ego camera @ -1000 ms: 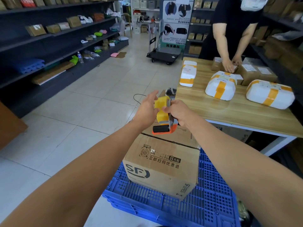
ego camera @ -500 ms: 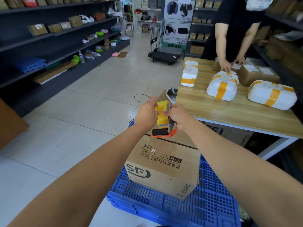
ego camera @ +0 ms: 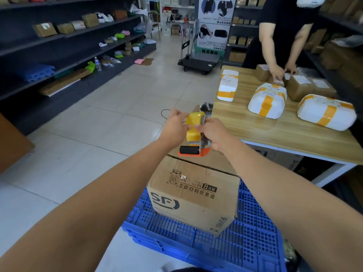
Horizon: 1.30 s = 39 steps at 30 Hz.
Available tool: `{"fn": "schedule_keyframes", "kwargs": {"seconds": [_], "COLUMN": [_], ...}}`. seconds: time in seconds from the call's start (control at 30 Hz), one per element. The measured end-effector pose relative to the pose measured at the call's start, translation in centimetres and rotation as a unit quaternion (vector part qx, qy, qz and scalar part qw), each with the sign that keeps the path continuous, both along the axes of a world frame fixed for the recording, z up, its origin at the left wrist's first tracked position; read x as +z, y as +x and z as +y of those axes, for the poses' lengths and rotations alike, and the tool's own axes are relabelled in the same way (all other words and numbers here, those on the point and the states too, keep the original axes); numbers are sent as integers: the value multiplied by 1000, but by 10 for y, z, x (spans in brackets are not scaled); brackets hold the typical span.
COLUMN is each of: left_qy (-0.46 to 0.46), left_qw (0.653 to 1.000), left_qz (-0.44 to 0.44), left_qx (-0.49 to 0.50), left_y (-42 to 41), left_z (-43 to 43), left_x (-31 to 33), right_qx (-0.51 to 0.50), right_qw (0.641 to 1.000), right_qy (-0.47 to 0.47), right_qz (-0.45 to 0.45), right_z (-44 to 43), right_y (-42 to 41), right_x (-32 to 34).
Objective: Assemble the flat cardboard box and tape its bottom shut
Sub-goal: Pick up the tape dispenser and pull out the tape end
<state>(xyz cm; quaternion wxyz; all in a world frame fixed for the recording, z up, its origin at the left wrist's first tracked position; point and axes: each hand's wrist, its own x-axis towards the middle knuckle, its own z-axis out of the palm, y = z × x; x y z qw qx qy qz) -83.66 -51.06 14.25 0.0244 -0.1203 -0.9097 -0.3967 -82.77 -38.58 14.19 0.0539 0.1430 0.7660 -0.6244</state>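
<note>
While both arms reach forward over the scene, the left hand (ego camera: 175, 127) and the right hand (ego camera: 213, 134) meet on a tape dispenser (ego camera: 193, 136) held just above the far top edge of the cardboard box (ego camera: 193, 195). The right hand is clamped on the dispenser's right side. The left hand's fingers are pinched on the yellow tape (ego camera: 194, 122) at the roll's left face. Below the roll, the dispenser's black roller sits on an orange base, close over the box top; whether it touches the cardboard cannot be told. The box stands upright near the middle, printed side facing the camera, resting on a blue plastic crate (ego camera: 245, 242). To the right is a wooden table (ego camera: 284, 138) carrying white parcels banded with yellow tape, where another person in black handles small brown boxes at the far end.
</note>
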Motion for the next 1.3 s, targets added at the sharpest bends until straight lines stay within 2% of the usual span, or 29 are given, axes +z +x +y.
{"fn": "schedule_keyframes", "kwargs": {"seconds": [0.07, 0.13, 0.2, 0.3, 0.37, 0.63, 0.83, 1.03, 1.3], "left_qy": [26, 144, 295, 390, 403, 448, 450, 465, 455], "left_qw": [999, 986, 941, 874, 855, 823, 818, 814, 821], "left_qz": [-29, -79, -144, -255, -292, -293, -290, -288, -277], "left_qx": [-4, 28, 84, 139, 149, 189, 212, 195, 205], "left_y": [-9, -9, -8, -8, -8, -7, -9, -10, -14], "left_z": [-2, -2, 1, 2, 3, 4, 5, 6, 4], "left_x": [6, 8, 9, 10, 9, 3, 8, 3, 7], "right_qx": [-1, -2, 4, 16, 10, 27, 30, 17, 11], "right_qw": [1000, 999, 998, 995, 994, 995, 995, 996, 996], "right_qy": [-4, -28, -65, -101, -110, -98, -91, -86, -87], "right_qz": [19, 20, 7, 1, 10, 4, 6, 5, 5], "right_z": [0, 0, 0, -4, -6, -13, -13, -13, -15], "right_y": [-3, -4, -1, 3, 2, 0, -2, -3, -5], "right_x": [7, 7, 4, 0, -1, -6, -5, -11, -9]}}
